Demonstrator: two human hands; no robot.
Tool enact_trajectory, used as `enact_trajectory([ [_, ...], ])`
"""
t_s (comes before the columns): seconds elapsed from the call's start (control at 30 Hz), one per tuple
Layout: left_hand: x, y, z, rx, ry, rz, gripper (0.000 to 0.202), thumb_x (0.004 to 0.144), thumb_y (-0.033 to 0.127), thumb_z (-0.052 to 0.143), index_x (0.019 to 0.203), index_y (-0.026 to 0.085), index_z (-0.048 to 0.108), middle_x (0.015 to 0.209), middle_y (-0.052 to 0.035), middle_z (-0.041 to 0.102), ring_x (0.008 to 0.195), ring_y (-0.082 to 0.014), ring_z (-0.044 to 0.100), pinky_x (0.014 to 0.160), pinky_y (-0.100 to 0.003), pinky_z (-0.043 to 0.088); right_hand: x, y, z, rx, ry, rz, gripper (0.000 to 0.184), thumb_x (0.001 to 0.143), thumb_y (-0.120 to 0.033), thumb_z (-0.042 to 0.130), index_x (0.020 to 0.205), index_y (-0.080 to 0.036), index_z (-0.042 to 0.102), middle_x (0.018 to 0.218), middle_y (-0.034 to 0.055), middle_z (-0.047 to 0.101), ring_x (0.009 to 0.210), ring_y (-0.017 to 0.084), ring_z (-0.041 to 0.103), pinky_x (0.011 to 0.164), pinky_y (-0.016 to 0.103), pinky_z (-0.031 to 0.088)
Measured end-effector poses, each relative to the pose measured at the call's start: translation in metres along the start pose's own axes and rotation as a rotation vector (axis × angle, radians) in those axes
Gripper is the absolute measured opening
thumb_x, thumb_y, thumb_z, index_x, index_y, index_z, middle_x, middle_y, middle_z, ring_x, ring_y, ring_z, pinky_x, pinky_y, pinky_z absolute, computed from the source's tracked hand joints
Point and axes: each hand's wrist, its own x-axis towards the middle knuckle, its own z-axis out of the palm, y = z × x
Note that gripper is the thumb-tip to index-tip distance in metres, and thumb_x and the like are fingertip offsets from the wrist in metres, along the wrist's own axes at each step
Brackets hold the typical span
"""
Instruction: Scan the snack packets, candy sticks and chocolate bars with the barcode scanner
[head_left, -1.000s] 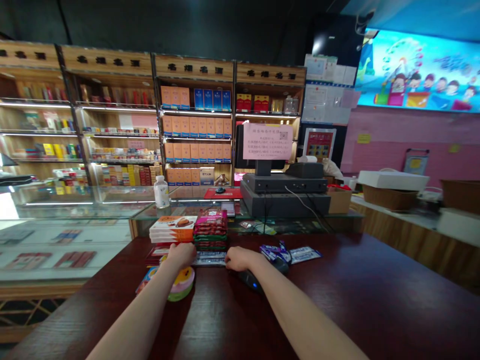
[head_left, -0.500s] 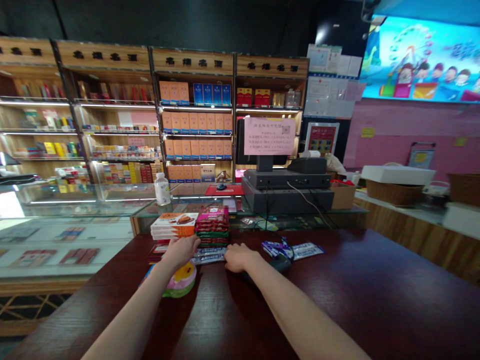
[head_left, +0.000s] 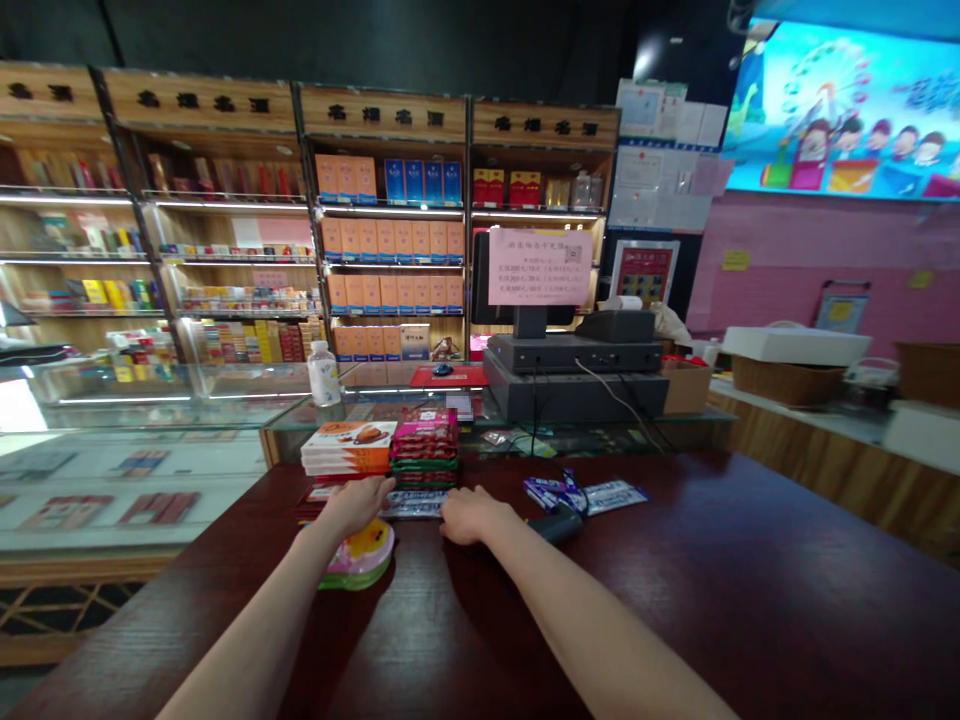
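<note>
Flat silver-blue packet [head_left: 414,504] seen lying crosswise on the dark wooden counter [head_left: 675,560], long axis left to right, between the open left hand [head_left: 351,506] and the open right hand [head_left: 471,517], held apart, the right nearer, neither clamped on it.

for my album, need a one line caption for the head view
Left hand by stacked snack boxes, right hand by a black device, both resting on a dark red counter

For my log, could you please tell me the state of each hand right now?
Left hand: open, fingers by the orange boxes, nothing visibly held.
Right hand: fingers curled beside the silver packets; cannot tell if holding.
</note>
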Motion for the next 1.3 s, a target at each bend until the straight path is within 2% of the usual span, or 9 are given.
enact_trajectory([
  [0.1, 0.000, 0.000, -0.001, -0.001, -0.004, -0.013, 0.044, 0.100, 0.041, 0.026, 0.113, 0.024, 0.065, 0.118, -0.0118, 0.073, 0.113, -0.0276, 0.066, 0.093, -0.041, 0.046, -0.001, -0.002, 0.000, -0.005, 0.013, -0.003, 0.042, 0.091, -0.028, 0.055, 0.125, -0.006, 0.066, 0.132, 0.0264, 0.062, 0.123, 0.038, 0.059, 0.103, 0.056, 0.045],
  [0.27, -0.002, 0.006, -0.002, 0.017, -0.009, -0.029, 0.048, 0.101, 0.042, 0.023, 0.110, 0.022, 0.066, 0.118, -0.0135, 0.072, 0.115, -0.0304, 0.065, 0.096, -0.048, 0.044, -0.002, -0.001, -0.001, -0.007, 0.028, -0.012, 0.039, 0.090, -0.025, 0.054, 0.123, -0.008, 0.067, 0.131, 0.0250, 0.063, 0.123, 0.037, 0.060, 0.102, 0.055, 0.045],
  [0.47, -0.006, 0.014, -0.005, 0.045, -0.005, -0.031, 0.047, 0.100, 0.041, 0.024, 0.111, 0.022, 0.065, 0.119, -0.0128, 0.072, 0.117, -0.0317, 0.065, 0.097, -0.048, 0.043, -0.007, 0.006, -0.005, 0.010, 0.099, -0.027, 0.033, 0.092, -0.019, 0.048, 0.113, -0.011, 0.072, 0.123, 0.0238, 0.068, 0.118, 0.035, 0.063, 0.100, 0.054, 0.045],
  [0.63, -0.005, 0.023, -0.011, 0.069, 0.018, -0.011, 0.046, 0.101, 0.038, 0.024, 0.109, 0.021, 0.066, 0.118, -0.0127, 0.073, 0.115, -0.0311, 0.065, 0.096, -0.047, 0.043, -0.016, 0.020, -0.008, 0.065, 0.169, -0.045, 0.033, 0.092, -0.019, 0.046, 0.109, -0.020, 0.075, 0.117, 0.0155, 0.073, 0.113, 0.030, 0.066, 0.097, 0.049, 0.045],
  [0.77, -0.003, 0.038, -0.016, 0.084, 0.054, 0.018, 0.041, 0.100, 0.035, 0.029, 0.114, 0.024, 0.065, 0.114, -0.0117, 0.074, 0.114, -0.0296, 0.066, 0.096, -0.046, 0.043, -0.028, 0.040, -0.008, 0.122, 0.254, -0.037, 0.037, 0.094, -0.020, 0.043, 0.116, -0.028, 0.072, 0.122, 0.0078, 0.073, 0.117, 0.027, 0.064, 0.098, 0.044, 0.043],
  [0.87, -0.002, 0.056, -0.018, 0.080, 0.087, 0.040, 0.037, 0.099, 0.034, 0.034, 0.119, 0.026, 0.065, 0.115, -0.0098, 0.075, 0.112, -0.0287, 0.068, 0.097, -0.044, 0.043, -0.038, 0.060, -0.004, 0.172, 0.329, -0.001, 0.041, 0.096, -0.021, 0.040, 0.123, -0.029, 0.069, 0.128, 0.0057, 0.070, 0.121, 0.025, 0.061, 0.100, 0.041, 0.043],
  [0.97, 0.000, 0.077, -0.017, 0.061, 0.120, 0.089, 0.035, 0.099, 0.033, 0.037, 0.119, 0.028, 0.065, 0.118, -0.0061, 0.074, 0.112, -0.0262, 0.068, 0.098, -0.042, 0.043, -0.049, 0.083, 0.003, 0.219, 0.389, 0.059, 0.040, 0.097, -0.021, 0.039, 0.123, -0.028, 0.069, 0.127, 0.0042, 0.070, 0.119, 0.024, 0.062, 0.100, 0.039, 0.043],
  [1.1, 0.006, 0.101, -0.011, 0.028, 0.148, 0.164, 0.033, 0.099, 0.031, 0.039, 0.116, 0.028, 0.067, 0.117, -0.0042, 0.075, 0.113, -0.0229, 0.067, 0.101, -0.039, 0.041, -0.063, 0.113, 0.018, 0.272, 0.448, 0.138, 0.038, 0.097, -0.020, 0.041, 0.119, -0.028, 0.071, 0.123, 0.0025, 0.072, 0.117, 0.022, 0.063, 0.101, 0.036, 0.042],
  [1.3, 0.018, 0.125, 0.004, -0.030, 0.161, 0.241, 0.032, 0.097, 0.026, 0.041, 0.117, 0.029, 0.066, 0.121, -0.0021, 0.073, 0.115, -0.0212, 0.066, 0.104, -0.039, 0.040, -0.083, 0.150, 0.037, 0.329, 0.519, 0.217, 0.036, 0.097, -0.020, 0.043, 0.116, -0.029, 0.072, 0.119, 0.0016, 0.073, 0.113, 0.021, 0.064, 0.100, 0.034, 0.043],
])
